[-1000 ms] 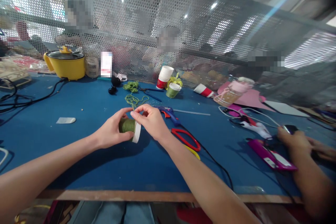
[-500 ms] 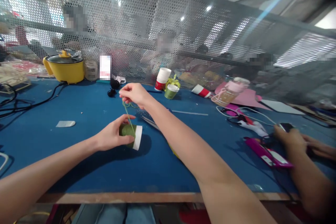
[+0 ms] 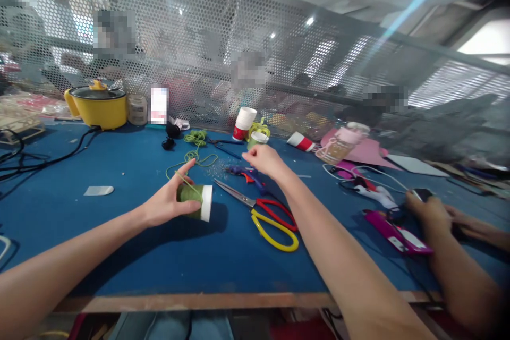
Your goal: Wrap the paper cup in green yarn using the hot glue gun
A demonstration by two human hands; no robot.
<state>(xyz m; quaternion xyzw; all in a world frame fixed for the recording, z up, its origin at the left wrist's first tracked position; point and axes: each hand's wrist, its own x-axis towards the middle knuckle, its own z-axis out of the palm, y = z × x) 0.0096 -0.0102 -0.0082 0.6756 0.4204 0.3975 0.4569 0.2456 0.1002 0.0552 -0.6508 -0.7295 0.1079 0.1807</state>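
My left hand [image 3: 169, 201] grips a paper cup [image 3: 206, 203] lying on its side, wrapped in green yarn with a white band at its right end. A loose green strand [image 3: 171, 170] runs over that hand to a tangle of yarn [image 3: 195, 138] behind it. My right hand [image 3: 263, 160] is closed above the blue table, in front of a green-wrapped cup [image 3: 258, 139]; what its fingers hold, if anything, is too small to make out. Scissors with red and yellow handles [image 3: 274, 223] lie left of my right forearm, beside a dark blue tool with a red part [image 3: 247, 174].
A yellow pot [image 3: 98, 109] stands at the back left near a lit phone [image 3: 159, 106]. White and red cups [image 3: 244, 123] stand behind. On the right lie a magenta box [image 3: 396, 232], cables and another person's hands [image 3: 432, 212].
My right hand has moved right, from above the wrapped cup, uncovering the yarn tangle, the blue tool and the scissors. The strand it had pulled up now hangs slack over my left hand.
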